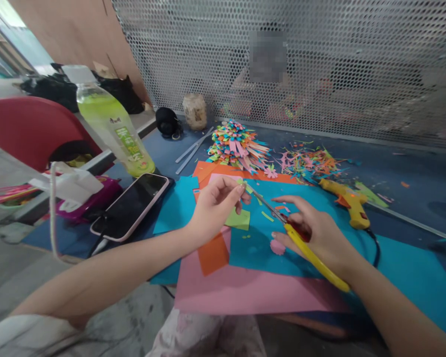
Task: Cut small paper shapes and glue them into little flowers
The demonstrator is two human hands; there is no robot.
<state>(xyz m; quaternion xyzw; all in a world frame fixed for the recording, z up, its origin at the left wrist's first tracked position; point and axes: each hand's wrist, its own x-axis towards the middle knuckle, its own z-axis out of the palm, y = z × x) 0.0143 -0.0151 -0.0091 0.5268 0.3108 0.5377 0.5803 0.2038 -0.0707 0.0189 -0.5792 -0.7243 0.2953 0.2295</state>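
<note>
My left hand [221,206] pinches a small piece of yellow-green paper [248,188] between thumb and fingers. My right hand [314,233] grips a pair of scissors [310,255] with yellow handles. The tips of their blades reach the green piece at my left fingertips. Below the hands, sheets of blue paper [252,253] and pink paper [241,292] overlap. A scalloped pink paper disc [277,247] lies under the scissors. Near my left hand are a green paper square [238,218] and an orange paper piece [213,254], with green and orange scraps scattered around.
Behind the sheets stands a fringed multicoloured paper cone [236,146] beside a heap of paper strips [312,162]. A yellow glue gun [347,202] lies on the right. At left are a phone [132,206], a drink bottle [113,124] and a tissue pack [91,198]. Perforated metal [208,49] closes the back.
</note>
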